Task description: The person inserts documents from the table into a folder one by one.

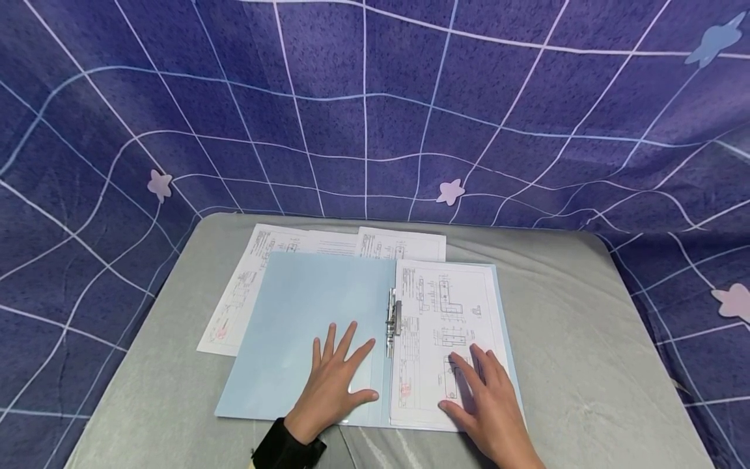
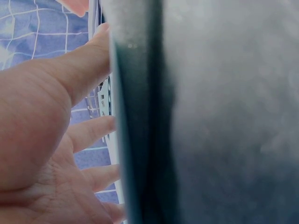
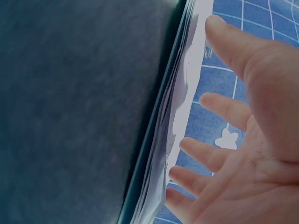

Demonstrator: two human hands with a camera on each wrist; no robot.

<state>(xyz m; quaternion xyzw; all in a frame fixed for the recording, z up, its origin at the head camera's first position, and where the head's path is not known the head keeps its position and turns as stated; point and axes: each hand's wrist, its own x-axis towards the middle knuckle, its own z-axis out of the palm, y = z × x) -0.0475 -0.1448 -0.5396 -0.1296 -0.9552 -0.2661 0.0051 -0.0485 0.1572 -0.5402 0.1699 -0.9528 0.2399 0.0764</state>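
Observation:
A light blue folder point(image 1: 316, 293) lies spread flat, its metal clip point(image 1: 392, 319) along the spine. On its right side sits a stack of printed drawing sheets point(image 1: 428, 339). My left hand point(image 1: 331, 384), fingers spread, rests on the bare left cover near the spine; the left wrist view shows its fingertips at the cover's surface. My right hand point(image 1: 489, 404) rests with spread fingertips on the lower right of the top sheet. In the right wrist view, several paper edges point(image 3: 180, 102) show in layers above the folder's cover.
Loose printed sheets point(image 1: 234, 293) stick out from beneath the folder at its left and back, one more sheet point(image 1: 404, 244) behind the clip. A grey cloth point(image 1: 586, 339) covers the table. A blue curtain point(image 1: 328, 117) with grid lines and stars hangs around the back and sides.

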